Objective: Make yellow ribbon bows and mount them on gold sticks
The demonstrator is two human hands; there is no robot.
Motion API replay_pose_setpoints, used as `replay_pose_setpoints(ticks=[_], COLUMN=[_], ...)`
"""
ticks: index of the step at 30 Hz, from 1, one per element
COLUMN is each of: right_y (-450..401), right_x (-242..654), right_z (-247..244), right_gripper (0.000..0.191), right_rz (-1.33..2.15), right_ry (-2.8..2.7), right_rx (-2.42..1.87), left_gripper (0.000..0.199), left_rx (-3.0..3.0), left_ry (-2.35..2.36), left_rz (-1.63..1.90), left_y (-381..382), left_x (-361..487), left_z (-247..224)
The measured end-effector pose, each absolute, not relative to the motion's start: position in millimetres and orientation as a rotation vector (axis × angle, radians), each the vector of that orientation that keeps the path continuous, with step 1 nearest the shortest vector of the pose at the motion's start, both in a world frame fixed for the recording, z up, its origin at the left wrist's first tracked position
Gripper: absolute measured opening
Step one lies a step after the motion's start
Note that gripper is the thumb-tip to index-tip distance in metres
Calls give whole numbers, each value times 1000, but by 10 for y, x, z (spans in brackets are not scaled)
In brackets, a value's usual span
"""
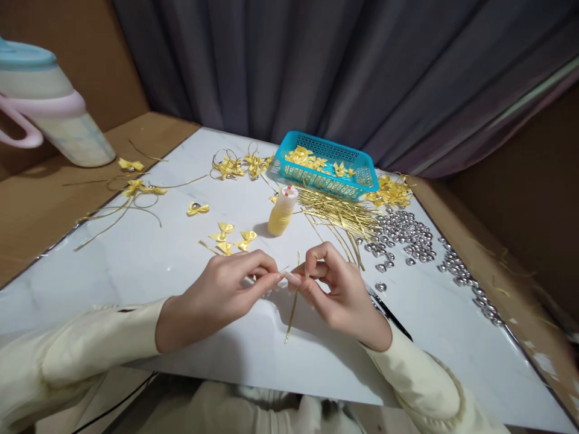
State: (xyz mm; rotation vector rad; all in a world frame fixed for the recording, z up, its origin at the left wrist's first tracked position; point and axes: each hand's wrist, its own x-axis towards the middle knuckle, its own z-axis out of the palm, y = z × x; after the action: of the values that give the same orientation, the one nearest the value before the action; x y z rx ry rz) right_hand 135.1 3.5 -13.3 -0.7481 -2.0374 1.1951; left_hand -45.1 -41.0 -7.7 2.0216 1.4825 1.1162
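Note:
My left hand (230, 286) and my right hand (337, 289) meet fingertip to fingertip above the white tabletop. Both are closed in a pinch. A thin, needle-like line (284, 269) shows at the left fingertips; what is between the fingers is mostly hidden. A gold cord (293, 316) runs behind or under the right fingertips, and I cannot tell whether it is held. Just beyond the left hand lie several yellow ribbon bows (245, 240). Farther on stands a small bottle (281, 212) with a yellow lower part.
Behind the bottle, a blue basket (332, 184) holds yellow bows, with a bundle of gold cords (339, 214) before it. Silver heart-shaped beads (407, 232) spread at the right. A dark slender tool (391, 313) lies by my right wrist. A tumbler (76, 120) stands far left.

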Motion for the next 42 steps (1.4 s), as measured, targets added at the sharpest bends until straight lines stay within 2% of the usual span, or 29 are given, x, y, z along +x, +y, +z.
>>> replay_pose_setpoints(ticks=[42], right_y=[33], right_x=[1347], right_z=[-124], right_gripper=[18], right_rz=[1197], right_ry=[-2044], right_rx=[-771], left_gripper=[12], left_rx=[2035], left_ry=[1492], left_rz=[1078], left_y=[-414], left_x=[-456], left_z=[-109])
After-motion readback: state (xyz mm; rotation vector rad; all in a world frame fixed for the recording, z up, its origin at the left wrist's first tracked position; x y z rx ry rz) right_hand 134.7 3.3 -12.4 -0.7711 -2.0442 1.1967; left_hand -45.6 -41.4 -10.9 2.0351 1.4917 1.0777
